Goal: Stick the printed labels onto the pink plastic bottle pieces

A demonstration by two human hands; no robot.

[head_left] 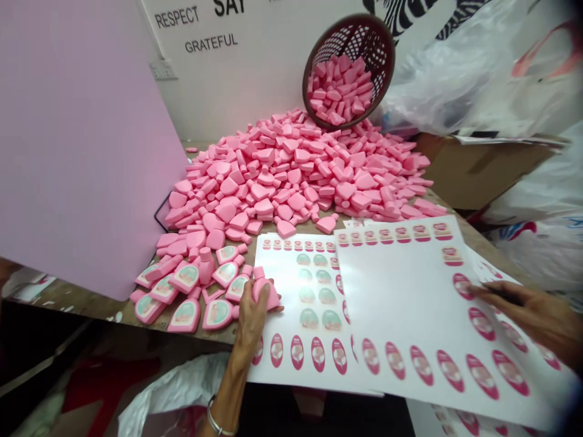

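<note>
- Far left, a lilac board [86, 139] stands at the table's edge, perhaps as a screen.
- Near left, labelled bottles [184, 315] lie mostly face up, probably to keep the stickers unrubbed; they sit just off the heap [282, 176], which is mostly plain pieces.
- The left hand [252, 306] holds 1 pink bottle [268, 295], fingers curled round it and thumb across its face, seemingly to keep it steady.
- Near centre, the lower sheet [277, 297] lies flat beside that hand, its 8 green stickers within easy reach.
- Far centre, the basket [364, 45] is tipped towards the heap, likely so its pieces spill out.
- Near right, the upper sheet [396, 285] overlaps the lower; the right hand [528, 309] is at its edge, fingers close together. The thumb is unclear, so I cannot tell whether they pinch.
</note>
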